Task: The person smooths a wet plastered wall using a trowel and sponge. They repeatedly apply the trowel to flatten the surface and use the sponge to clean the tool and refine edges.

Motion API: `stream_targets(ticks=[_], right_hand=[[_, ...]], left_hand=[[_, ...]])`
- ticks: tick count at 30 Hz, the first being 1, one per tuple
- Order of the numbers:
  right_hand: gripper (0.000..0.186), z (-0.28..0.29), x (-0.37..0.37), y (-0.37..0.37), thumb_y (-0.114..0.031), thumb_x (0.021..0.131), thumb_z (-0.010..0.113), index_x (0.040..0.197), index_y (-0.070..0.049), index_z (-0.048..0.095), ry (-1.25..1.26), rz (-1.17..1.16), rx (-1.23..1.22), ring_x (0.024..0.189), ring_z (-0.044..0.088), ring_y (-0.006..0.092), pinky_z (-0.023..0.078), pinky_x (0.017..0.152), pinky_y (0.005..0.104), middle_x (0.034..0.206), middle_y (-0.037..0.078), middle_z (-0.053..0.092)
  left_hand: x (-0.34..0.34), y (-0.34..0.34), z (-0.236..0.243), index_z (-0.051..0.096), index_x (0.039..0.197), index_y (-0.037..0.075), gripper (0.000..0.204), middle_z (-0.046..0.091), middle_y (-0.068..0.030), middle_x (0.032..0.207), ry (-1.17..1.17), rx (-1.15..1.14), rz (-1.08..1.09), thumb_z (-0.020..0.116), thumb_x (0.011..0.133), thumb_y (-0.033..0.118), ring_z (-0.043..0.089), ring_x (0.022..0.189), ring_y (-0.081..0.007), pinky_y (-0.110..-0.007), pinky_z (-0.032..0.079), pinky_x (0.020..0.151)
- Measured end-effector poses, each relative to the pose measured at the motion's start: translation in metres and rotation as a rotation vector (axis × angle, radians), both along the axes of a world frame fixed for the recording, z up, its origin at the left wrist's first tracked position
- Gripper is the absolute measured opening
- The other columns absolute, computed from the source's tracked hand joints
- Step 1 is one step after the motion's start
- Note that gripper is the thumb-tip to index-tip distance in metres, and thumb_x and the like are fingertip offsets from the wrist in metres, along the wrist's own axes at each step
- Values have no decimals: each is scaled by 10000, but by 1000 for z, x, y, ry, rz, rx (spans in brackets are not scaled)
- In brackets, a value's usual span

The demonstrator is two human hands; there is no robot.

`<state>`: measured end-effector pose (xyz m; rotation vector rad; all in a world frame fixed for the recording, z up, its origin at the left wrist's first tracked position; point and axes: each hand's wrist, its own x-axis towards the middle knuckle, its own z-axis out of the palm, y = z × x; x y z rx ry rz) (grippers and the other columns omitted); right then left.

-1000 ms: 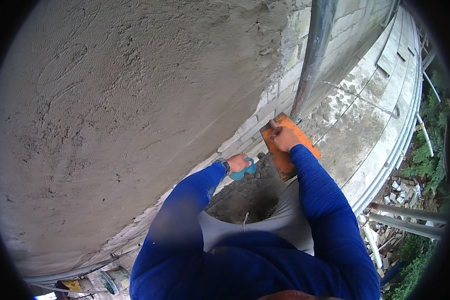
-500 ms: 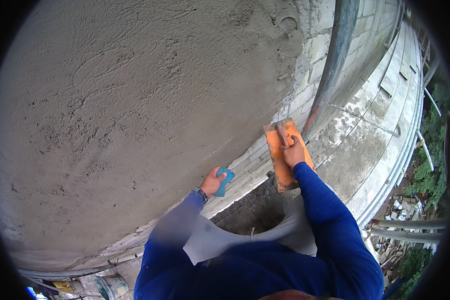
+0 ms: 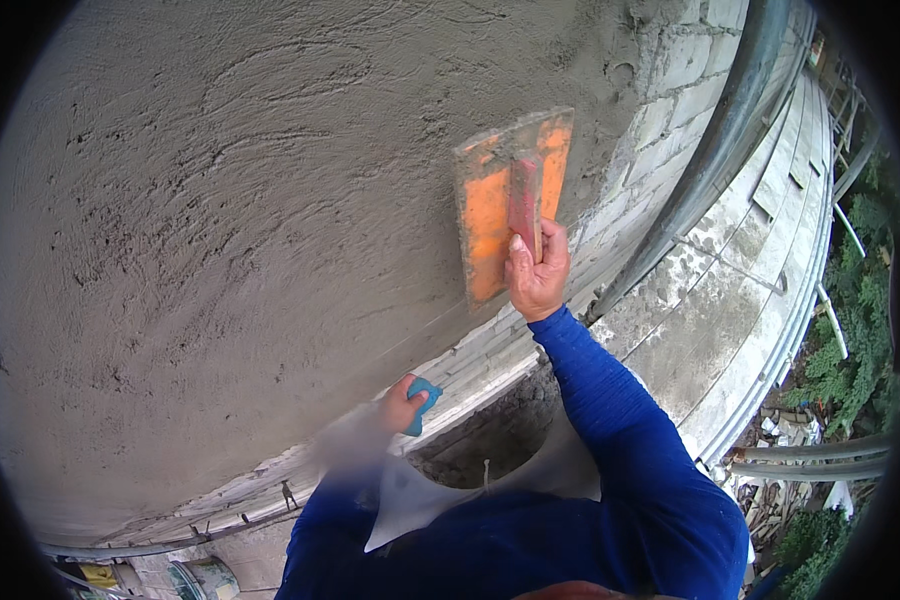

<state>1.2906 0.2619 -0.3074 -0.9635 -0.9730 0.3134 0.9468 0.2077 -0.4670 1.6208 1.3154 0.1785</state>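
My right hand (image 3: 537,277) grips the red handle of a mortar-streaked orange plastering float (image 3: 485,225), which lies against the wet grey plaster wall (image 3: 220,250). My left hand (image 3: 398,408), lower down near the wall's edge, holds a teal sponge or cloth (image 3: 423,398); a hazy patch in the picture blurs its wrist and forearm. Between my forearms a grey sheet (image 3: 390,500), tied with a cord, surrounds a dark hollow with mortar (image 3: 475,450).
Bare block wall (image 3: 690,70) borders the plaster. A metal pipe (image 3: 730,115) runs along my right, beside mortar-spattered planks (image 3: 710,330). Beyond their edge are poles (image 3: 810,460), rubble and plants (image 3: 850,330) below. A bucket (image 3: 205,578) stands at the lower left.
The float in my right hand has risen and shifted left from beside the pipe onto the plaster. My left hand has moved down and to the left with the teal sponge.
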Motion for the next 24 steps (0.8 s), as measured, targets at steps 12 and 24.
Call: stream_targets(ticks=[12, 24], right_hand=[[238, 237, 50, 62, -199, 941, 675, 1078, -8, 638, -518, -369, 186, 862, 670, 446, 513, 696, 415, 910, 228, 684], [265, 101, -77, 39, -160, 882, 724, 1054, -25, 574, -414, -148, -12, 819, 651, 476, 520, 653, 462, 829, 239, 638]], left_hand=[[-138, -13, -57, 580, 1269, -6, 390, 667, -116, 1130, -6, 328, -48, 673, 970, 225, 629, 1038, -214, -342, 488, 953], [-113, 1, -16, 584, 1209, -3, 353, 676, -147, 1108, -12, -79, 169, 692, 948, 208, 644, 1025, -233, -368, 508, 913]])
